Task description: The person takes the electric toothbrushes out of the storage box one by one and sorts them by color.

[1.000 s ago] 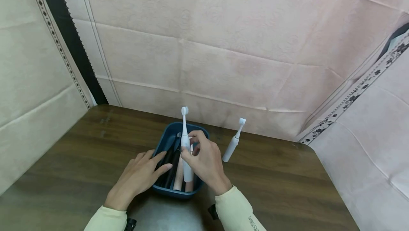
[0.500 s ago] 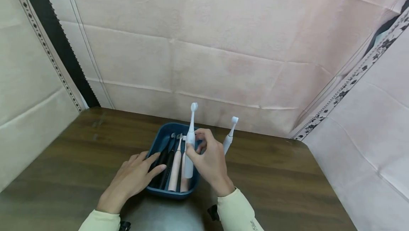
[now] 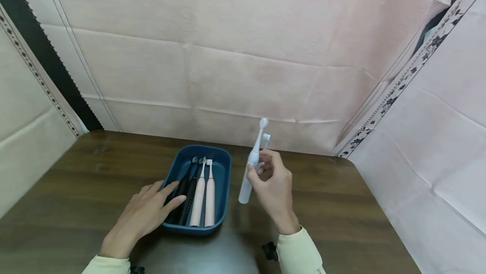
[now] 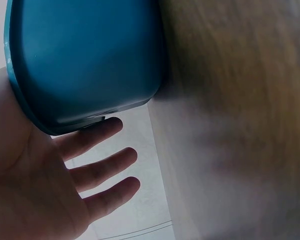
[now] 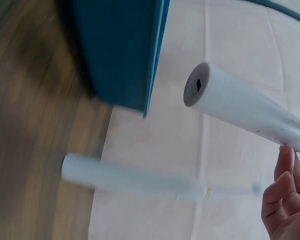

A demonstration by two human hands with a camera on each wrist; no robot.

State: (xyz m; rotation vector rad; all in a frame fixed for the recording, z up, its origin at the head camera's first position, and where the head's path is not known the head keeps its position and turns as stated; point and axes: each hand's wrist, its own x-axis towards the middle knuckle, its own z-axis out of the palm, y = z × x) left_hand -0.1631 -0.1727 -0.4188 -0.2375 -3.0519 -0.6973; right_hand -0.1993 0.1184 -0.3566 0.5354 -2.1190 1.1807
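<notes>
My right hand [image 3: 276, 192] pinches a white electric toothbrush [image 3: 246, 186] by its handle, brush head up and slightly tilted, just right of the blue tray [image 3: 225, 181]. In the right wrist view the handle's round base [image 5: 196, 86] hangs above the table. A second white electric toothbrush [image 5: 135, 178] stands upright on the table; the head view shows its brush head [image 3: 266, 137], with much of it behind my right hand. My left hand [image 3: 140, 213] rests on the tray's left rim, index finger and thumb extended over it. Its other fingers [image 4: 102, 170] reach along the outside.
Inside the tray lie two pale pinkish electric toothbrushes [image 3: 210, 200] and dark ones [image 3: 190, 196] to their left, partly under my left hand. The brown wooden table [image 3: 322, 206] ends at a pale cloth wall [image 3: 228, 76] behind. Cloth also hangs on both sides.
My right hand has carried the white toothbrush rightward from above the tray to beside it, nearer the standing toothbrush. My left hand has stayed on the tray's rim. The view has turned rightward.
</notes>
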